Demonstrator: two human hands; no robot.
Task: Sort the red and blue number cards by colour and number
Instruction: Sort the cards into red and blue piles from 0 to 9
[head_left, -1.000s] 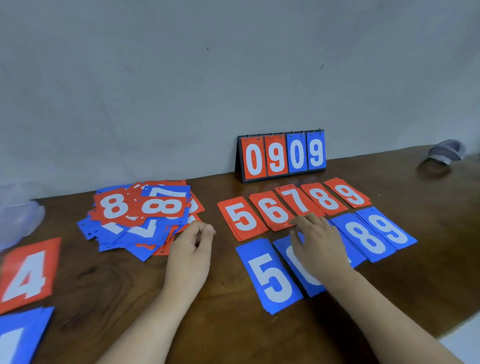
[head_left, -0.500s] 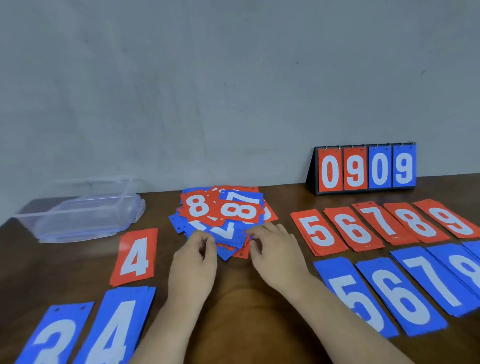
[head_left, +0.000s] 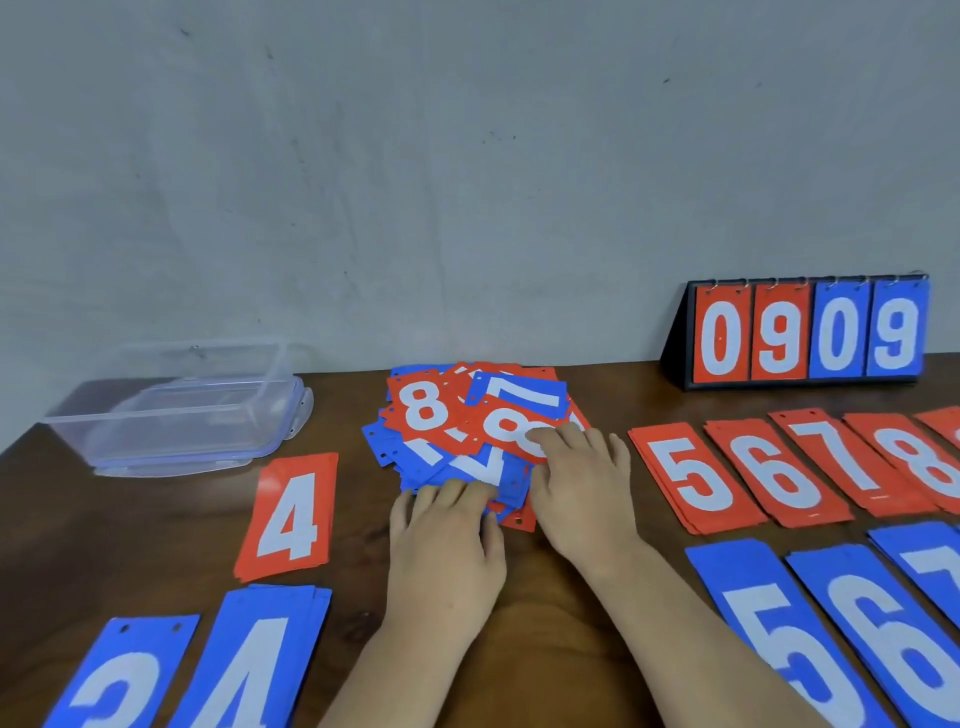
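Note:
A mixed pile of red and blue number cards (head_left: 457, 415) lies in the middle of the wooden table. My left hand (head_left: 447, 545) rests with straight fingers on the pile's near edge. My right hand (head_left: 576, 483) lies flat on the pile's right side, its fingertips on a red 8 card (head_left: 506, 426). Sorted red stacks 5 (head_left: 691, 478), 6 (head_left: 774, 467), 7 (head_left: 841, 457) and 8 (head_left: 919, 462) run to the right, with blue 5 (head_left: 779, 639) and blue 6 (head_left: 893, 639) below them. A red 4 (head_left: 288, 514), a blue 3 (head_left: 119, 680) and a blue 4 stack (head_left: 249, 665) lie at the left.
A clear plastic box (head_left: 182, 415) stands at the back left against the wall. A flip scoreboard (head_left: 805, 332) reading 0909 stands at the back right. Bare brown table (head_left: 130, 530) shows between the box and the red 4.
The view has swung left from the sorted rows to the pile. My right hand left the blue cards and now lies on the pile; my left hand moved onto the pile's near edge.

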